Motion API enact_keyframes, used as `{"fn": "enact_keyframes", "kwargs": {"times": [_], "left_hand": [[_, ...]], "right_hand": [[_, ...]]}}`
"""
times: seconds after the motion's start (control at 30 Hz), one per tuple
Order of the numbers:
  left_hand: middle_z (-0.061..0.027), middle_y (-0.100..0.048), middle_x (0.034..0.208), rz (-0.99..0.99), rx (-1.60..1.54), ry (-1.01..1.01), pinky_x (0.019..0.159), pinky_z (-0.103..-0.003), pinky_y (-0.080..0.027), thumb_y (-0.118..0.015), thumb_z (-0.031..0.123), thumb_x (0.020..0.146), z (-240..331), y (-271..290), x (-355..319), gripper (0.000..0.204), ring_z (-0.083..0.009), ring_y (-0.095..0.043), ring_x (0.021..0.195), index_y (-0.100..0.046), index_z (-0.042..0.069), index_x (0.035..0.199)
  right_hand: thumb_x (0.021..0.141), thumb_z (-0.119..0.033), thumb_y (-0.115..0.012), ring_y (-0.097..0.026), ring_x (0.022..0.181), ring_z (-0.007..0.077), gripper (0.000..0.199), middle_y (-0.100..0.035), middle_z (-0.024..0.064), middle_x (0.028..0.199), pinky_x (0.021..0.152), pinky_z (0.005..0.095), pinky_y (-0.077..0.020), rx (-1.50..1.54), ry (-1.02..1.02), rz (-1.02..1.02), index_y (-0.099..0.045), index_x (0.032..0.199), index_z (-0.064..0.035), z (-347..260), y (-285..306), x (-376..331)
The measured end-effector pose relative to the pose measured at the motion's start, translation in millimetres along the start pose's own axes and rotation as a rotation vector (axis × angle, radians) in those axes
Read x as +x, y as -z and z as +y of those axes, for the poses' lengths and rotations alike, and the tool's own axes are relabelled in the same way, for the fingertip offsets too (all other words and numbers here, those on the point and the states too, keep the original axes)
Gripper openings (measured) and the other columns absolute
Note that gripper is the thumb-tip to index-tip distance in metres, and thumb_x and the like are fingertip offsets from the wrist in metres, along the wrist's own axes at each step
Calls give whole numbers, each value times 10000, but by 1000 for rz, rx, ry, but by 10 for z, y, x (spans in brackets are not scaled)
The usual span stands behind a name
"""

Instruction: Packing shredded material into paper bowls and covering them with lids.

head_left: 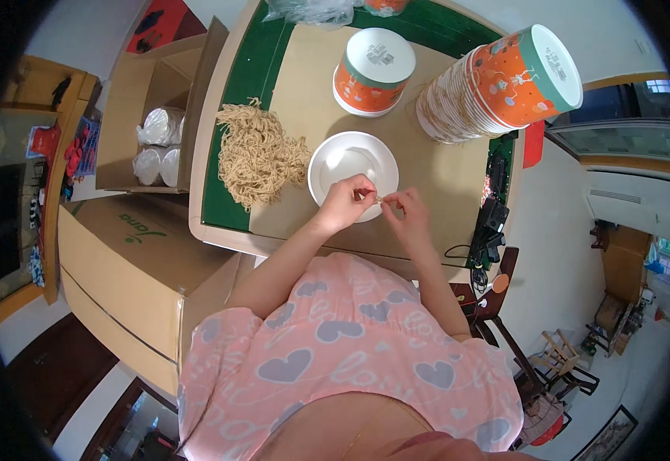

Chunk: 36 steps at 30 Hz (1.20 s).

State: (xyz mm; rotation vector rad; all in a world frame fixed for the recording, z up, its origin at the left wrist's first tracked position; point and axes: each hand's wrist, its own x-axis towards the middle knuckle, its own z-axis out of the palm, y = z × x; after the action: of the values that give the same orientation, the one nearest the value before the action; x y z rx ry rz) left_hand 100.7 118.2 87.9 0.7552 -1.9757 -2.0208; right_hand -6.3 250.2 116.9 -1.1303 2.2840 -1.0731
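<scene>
My left hand (346, 203) and my right hand (406, 215) meet over the near rim of an open white paper tub (323, 157). Their fingertips are pinched around a short bit of beige string (379, 200), mostly hidden by the fingers. Left of the tub lies a loose, tangled heap of beige string (258, 154). Behind it, an orange paper tub (367, 96) with a green band stands upside down, its white base up. A tall nested stack of the same orange tubs (496, 84) leans at the right, with strands of string along its rims.
A brown cardboard sheet (435, 207) covers much of the green table. Black cables and adapters (490, 223) lie along its right edge. To the left stand an open carton (124, 146) holding white wrapped rolls and a large closed carton (120, 284). Clear plastic (312, 11) lies at the back.
</scene>
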Motion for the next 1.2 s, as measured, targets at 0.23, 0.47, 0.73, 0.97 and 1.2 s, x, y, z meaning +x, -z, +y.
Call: {"fn": "enact_keyframes", "kwargs": {"times": [0.23, 0.47, 0.73, 0.97, 1.2], "left_hand": [[-35, -634, 826, 0, -41, 18, 622, -215, -467, -586, 15, 833, 50, 30, -24, 100, -60, -569, 693, -587, 14, 933], [-74, -619, 818, -2, 424, -268, 601, -312, -494, -611, 66, 789, 197, -33, -48, 210, -194, -604, 645, -628, 80, 998], [-95, -612, 806, 38, 556, -324, 608, -383, -496, -609, 84, 770, 152, -15, -40, 100, -292, -609, 687, -644, 87, 863], [-90, -596, 744, 60, 607, -381, 587, -397, -494, -608, 77, 736, 175, -26, -40, 47, -300, -607, 666, -628, 79, 778], [-96, -627, 756, 78, 429, -232, 591, -354, -500, -633, 84, 754, 103, 4, -64, 69, -265, -618, 649, -648, 76, 820]], "right_hand": [[764, -133, -662, -550, 667, 232, 119, -538, 90, 777, 614, 342, -450, -25, -73, -62, -632, 850, -56, -31, -2, 36], [779, -139, -652, -551, 666, 240, 111, -532, 89, 765, 606, 354, -444, -46, -79, -90, -625, 848, -56, 34, -29, 47], [786, -134, -649, -558, 661, 229, 97, -533, 83, 754, 602, 342, -450, -29, -53, -88, -631, 843, -58, 20, -22, 61], [786, -150, -654, -576, 675, 227, 111, -546, 86, 762, 609, 341, -462, -40, -63, -98, -635, 841, -55, 29, -30, 63], [778, -142, -662, -569, 695, 233, 113, -543, 83, 787, 620, 344, -458, -43, -43, -31, -627, 855, -66, -40, -36, 70]]}}
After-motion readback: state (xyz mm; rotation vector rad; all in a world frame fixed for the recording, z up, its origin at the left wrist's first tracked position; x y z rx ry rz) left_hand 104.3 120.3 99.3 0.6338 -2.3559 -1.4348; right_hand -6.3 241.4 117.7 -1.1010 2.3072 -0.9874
